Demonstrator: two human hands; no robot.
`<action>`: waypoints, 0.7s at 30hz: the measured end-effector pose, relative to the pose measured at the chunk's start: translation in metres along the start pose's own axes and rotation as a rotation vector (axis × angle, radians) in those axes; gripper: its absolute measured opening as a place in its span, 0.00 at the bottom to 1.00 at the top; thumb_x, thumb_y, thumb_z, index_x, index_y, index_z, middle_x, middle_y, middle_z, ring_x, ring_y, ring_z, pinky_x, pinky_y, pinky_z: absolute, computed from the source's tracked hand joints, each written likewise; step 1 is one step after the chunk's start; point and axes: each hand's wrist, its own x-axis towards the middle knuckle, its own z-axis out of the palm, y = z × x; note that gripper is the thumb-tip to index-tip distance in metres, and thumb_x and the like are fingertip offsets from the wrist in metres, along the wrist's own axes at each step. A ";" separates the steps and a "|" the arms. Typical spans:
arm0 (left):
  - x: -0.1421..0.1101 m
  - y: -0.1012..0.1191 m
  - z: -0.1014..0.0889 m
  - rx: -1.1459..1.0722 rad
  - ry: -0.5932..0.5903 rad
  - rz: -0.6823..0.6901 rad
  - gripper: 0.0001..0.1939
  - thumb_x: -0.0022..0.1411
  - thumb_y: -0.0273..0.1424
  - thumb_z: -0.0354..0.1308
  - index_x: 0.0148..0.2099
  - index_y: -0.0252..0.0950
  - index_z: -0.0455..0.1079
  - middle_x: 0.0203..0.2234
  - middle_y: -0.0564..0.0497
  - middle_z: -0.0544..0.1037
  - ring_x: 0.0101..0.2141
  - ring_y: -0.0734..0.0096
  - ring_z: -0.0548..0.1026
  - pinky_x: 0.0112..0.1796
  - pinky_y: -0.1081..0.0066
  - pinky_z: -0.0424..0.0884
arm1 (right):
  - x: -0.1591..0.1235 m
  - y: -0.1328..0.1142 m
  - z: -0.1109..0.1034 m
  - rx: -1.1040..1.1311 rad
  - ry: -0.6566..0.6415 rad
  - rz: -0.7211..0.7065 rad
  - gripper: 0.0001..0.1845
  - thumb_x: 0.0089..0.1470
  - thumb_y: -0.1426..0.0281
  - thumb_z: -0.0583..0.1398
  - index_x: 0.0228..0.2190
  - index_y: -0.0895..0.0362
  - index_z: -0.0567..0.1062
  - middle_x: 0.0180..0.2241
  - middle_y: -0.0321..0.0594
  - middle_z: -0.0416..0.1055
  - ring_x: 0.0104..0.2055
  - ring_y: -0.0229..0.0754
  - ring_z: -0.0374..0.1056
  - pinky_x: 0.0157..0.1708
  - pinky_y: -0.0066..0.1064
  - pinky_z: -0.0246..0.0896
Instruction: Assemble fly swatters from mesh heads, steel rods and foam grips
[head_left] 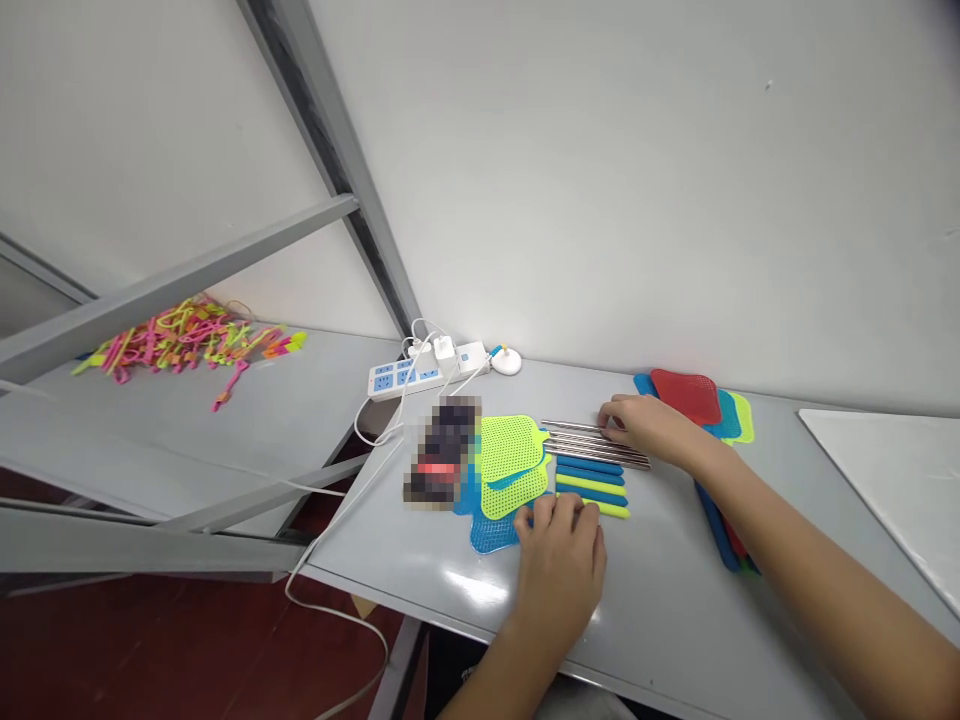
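On a grey bench point(660, 610), a phone-like object is blurred into pixels, so its writing cannot be read. To its right, blue and yellow-green mesh paddles point(511, 450) are overlapped near the left hand point(559, 545), whose fingers are curled, its grip unclear. Metal rods point(592, 446) are laid above blue and yellow-green handles point(591, 482), and touched by the bent fingers of the right hand point(626, 420), its grip also unclear.

Right of lower center, we could cross the tabletop point(652, 590); left of center, the gray post point(355, 165) and power strip point(405, 378) obstruct us.
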 end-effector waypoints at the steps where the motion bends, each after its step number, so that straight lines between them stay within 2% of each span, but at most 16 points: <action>1: 0.000 0.000 0.001 0.020 0.006 -0.015 0.11 0.64 0.28 0.55 0.48 0.43 0.71 0.43 0.48 0.76 0.42 0.56 0.69 0.41 0.53 0.58 | -0.001 -0.001 -0.001 0.003 0.005 0.004 0.09 0.54 0.72 0.57 0.33 0.54 0.78 0.34 0.40 0.75 0.30 0.40 0.67 0.30 0.29 0.53; 3: 0.002 0.001 0.002 0.061 0.020 -0.026 0.12 0.62 0.27 0.57 0.47 0.44 0.72 0.47 0.47 0.74 0.45 0.53 0.68 0.43 0.50 0.58 | -0.003 -0.002 -0.005 0.007 0.020 0.023 0.07 0.51 0.72 0.58 0.29 0.55 0.77 0.31 0.40 0.74 0.29 0.41 0.66 0.30 0.30 0.53; 6: 0.002 0.002 0.001 0.127 0.015 0.028 0.13 0.60 0.26 0.59 0.47 0.45 0.72 0.53 0.48 0.73 0.50 0.50 0.68 0.46 0.47 0.58 | -0.013 0.000 -0.018 0.015 0.088 0.089 0.03 0.47 0.72 0.59 0.27 0.55 0.74 0.26 0.38 0.72 0.29 0.42 0.66 0.31 0.31 0.52; 10: -0.002 0.000 -0.008 0.136 -0.003 0.101 0.19 0.61 0.24 0.58 0.53 0.46 0.69 0.50 0.49 0.76 0.52 0.53 0.69 0.48 0.49 0.58 | -0.048 0.002 -0.041 0.065 0.216 0.202 0.03 0.51 0.68 0.58 0.30 0.54 0.70 0.22 0.35 0.66 0.27 0.41 0.63 0.28 0.30 0.53; 12: -0.007 -0.005 -0.014 0.136 0.003 0.114 0.23 0.61 0.23 0.58 0.57 0.46 0.67 0.48 0.49 0.78 0.52 0.53 0.69 0.47 0.51 0.58 | -0.076 -0.002 -0.047 0.250 0.261 0.228 0.05 0.55 0.65 0.55 0.31 0.53 0.67 0.21 0.33 0.62 0.24 0.38 0.60 0.25 0.29 0.53; 15: -0.017 -0.015 -0.023 0.131 0.019 0.124 0.24 0.63 0.25 0.57 0.60 0.44 0.65 0.47 0.47 0.79 0.50 0.53 0.71 0.45 0.53 0.58 | -0.123 -0.018 -0.046 0.724 0.350 0.209 0.08 0.59 0.61 0.54 0.33 0.53 0.65 0.23 0.32 0.60 0.23 0.37 0.57 0.24 0.29 0.55; 18: -0.026 -0.024 -0.026 0.115 0.035 0.133 0.21 0.66 0.24 0.54 0.60 0.42 0.66 0.42 0.47 0.80 0.46 0.55 0.72 0.43 0.56 0.58 | -0.163 -0.038 -0.033 1.064 0.445 0.190 0.08 0.58 0.61 0.55 0.34 0.52 0.65 0.25 0.33 0.62 0.23 0.36 0.55 0.22 0.30 0.52; 21: -0.034 -0.026 -0.025 0.077 0.027 0.160 0.17 0.69 0.26 0.51 0.58 0.42 0.68 0.40 0.47 0.80 0.43 0.59 0.73 0.41 0.58 0.56 | -0.194 -0.055 -0.014 1.268 0.496 0.178 0.08 0.57 0.62 0.57 0.34 0.51 0.63 0.24 0.31 0.61 0.21 0.35 0.51 0.22 0.30 0.48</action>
